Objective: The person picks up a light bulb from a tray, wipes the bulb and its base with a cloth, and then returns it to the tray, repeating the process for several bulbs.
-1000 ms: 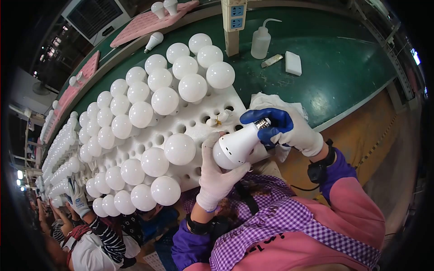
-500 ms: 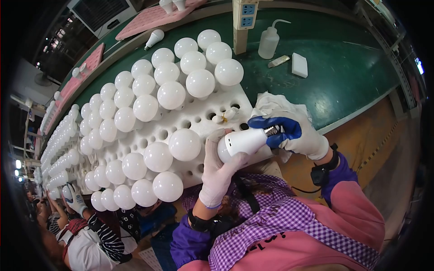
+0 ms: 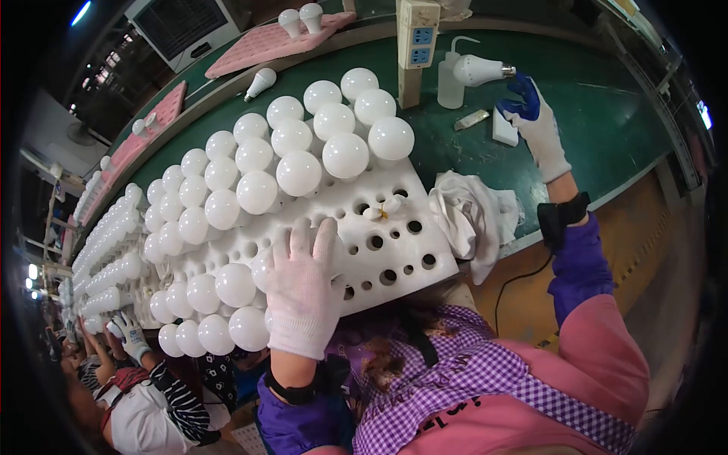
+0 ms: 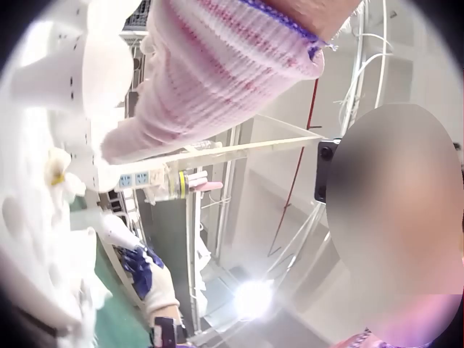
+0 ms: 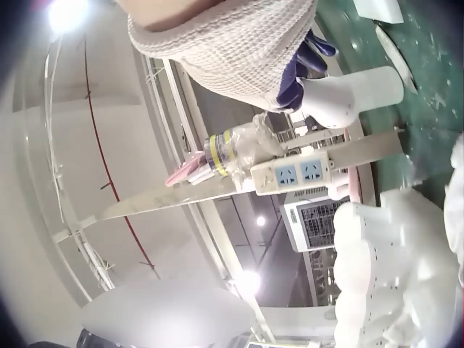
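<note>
My right hand point(image 3: 540, 133), in a white glove with blue-coated fingers, pinches a white LED light bulb point(image 3: 476, 70) by its metal screw base. The bulb lies sideways in the air, its dome to the left and overlapping a squeeze bottle point(image 3: 450, 91) in the head view. In the left wrist view this bulb point(image 4: 116, 230) shows beyond my left hand. My left hand point(image 3: 303, 292), in a pale knit glove, reaches over the near rows of bulbs with its fingers spread and fairly straight. It covers a bulb or two there; the thumb is hidden.
A white foam board point(image 3: 409, 197) with round holes carries rows of bulbs point(image 3: 299, 173). At its right end lies a crumpled cloth point(image 3: 470, 216). A socket post point(image 3: 419, 45), a white block point(image 3: 503, 127) and a pink foam tray point(image 3: 273, 44) stand beyond. Another person point(image 3: 144, 409) works at lower left.
Both hands were on the bulb near the board's right end. The left hand has let go and moved left over the near bulbs; the right hand has carried the bulb up and away.
</note>
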Action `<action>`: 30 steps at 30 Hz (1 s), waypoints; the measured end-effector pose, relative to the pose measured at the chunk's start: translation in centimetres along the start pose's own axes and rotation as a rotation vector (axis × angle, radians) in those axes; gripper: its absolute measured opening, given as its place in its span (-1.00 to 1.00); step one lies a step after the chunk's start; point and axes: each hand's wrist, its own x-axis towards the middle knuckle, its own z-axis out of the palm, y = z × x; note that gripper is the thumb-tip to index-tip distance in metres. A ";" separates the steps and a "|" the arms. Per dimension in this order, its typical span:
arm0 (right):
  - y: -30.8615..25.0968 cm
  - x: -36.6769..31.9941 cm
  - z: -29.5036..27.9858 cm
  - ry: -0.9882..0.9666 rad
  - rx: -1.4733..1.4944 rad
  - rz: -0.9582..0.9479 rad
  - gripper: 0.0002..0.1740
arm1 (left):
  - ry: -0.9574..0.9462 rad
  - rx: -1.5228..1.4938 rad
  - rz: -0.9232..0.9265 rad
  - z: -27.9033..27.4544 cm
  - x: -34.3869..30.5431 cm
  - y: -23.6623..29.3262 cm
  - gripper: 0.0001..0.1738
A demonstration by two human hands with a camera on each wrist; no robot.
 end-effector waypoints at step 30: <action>10.3 15.7 18.0 -0.500 -0.985 0.101 -0.41 | 0.269 -1.416 -0.279 10.7 -4.7 2.7 -0.12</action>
